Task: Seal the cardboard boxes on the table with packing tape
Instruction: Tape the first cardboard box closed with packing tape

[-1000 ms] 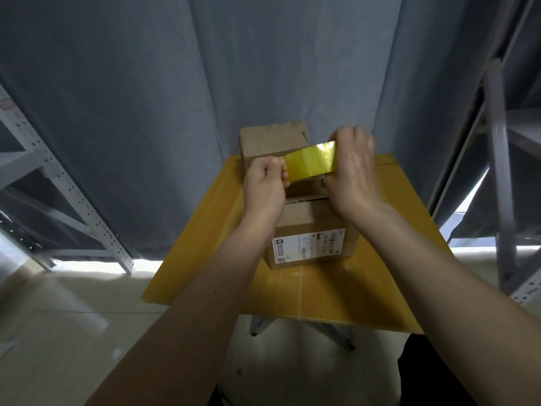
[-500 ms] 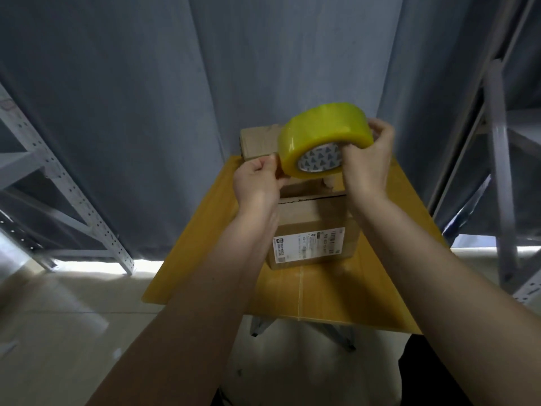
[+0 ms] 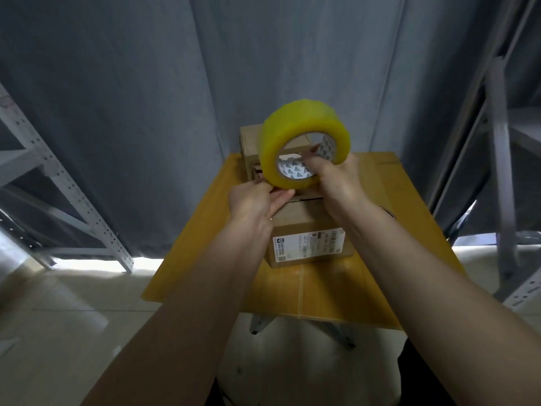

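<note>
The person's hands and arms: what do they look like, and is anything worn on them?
The left hand and right hand are both bare: no gloves, no rings that can be seen. Both forearms are uncovered right down to the bottom edge of the picture, with no sleeve, watch or bracelet in view. No marks show on them.

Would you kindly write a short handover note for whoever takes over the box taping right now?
Right hand: grips the yellow tape roll, fingers through its core, held above the boxes.
Left hand: pinches at the roll's lower edge, apparently the tape's free end.
Near cardboard box, with a shipping label, sits on the yellow table; the far cardboard box is behind it.
Done: no tape visibly on either box.
Left: lay tape along the near box's top seam, then the far one.
</note>
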Tool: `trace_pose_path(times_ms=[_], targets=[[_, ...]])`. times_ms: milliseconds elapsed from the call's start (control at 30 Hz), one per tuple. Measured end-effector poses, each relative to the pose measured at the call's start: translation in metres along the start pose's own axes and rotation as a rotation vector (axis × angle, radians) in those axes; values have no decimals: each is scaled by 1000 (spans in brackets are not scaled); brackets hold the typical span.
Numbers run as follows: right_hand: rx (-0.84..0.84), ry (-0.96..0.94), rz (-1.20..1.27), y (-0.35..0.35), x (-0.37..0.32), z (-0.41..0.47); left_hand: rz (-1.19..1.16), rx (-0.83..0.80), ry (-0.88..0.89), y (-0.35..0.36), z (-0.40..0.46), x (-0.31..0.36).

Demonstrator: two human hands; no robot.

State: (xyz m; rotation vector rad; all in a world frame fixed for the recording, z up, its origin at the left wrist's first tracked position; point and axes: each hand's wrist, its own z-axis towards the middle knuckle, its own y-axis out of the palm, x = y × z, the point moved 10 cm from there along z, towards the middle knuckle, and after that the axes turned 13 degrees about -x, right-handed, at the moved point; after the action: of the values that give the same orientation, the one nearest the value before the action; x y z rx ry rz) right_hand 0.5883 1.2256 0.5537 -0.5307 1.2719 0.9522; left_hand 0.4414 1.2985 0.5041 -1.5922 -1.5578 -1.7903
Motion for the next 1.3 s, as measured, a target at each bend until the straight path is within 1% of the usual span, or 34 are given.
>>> trace_pose_path(times_ms=[100, 200, 300, 433, 600, 767, 1000, 1133, 1300], targets=[[90, 53, 45, -18, 10, 1, -20, 23, -2, -16, 1, 7], [121, 127, 92, -31, 22, 2, -16, -52, -66, -19, 4, 10], [138, 79, 96, -30, 19, 3, -27, -60, -112, -20, 6, 5], [201, 1, -26, -29, 13, 2, 17, 8, -113, -31, 9, -6], [163, -21, -150, -20, 17, 4, 162, 84, -96, -41, 19, -8], [163, 16, -228, -21, 30, 1, 298, 142, -116, -55, 23, -16], [157, 20, -247, -22, 32, 2, 303, 134, -136, -59, 25, -24], [149, 0, -317, -19, 30, 1, 288, 114, -182, -63, 28, -30], [99, 12, -396, -14, 29, 1, 238, 116, -211, -69, 28, -38]])
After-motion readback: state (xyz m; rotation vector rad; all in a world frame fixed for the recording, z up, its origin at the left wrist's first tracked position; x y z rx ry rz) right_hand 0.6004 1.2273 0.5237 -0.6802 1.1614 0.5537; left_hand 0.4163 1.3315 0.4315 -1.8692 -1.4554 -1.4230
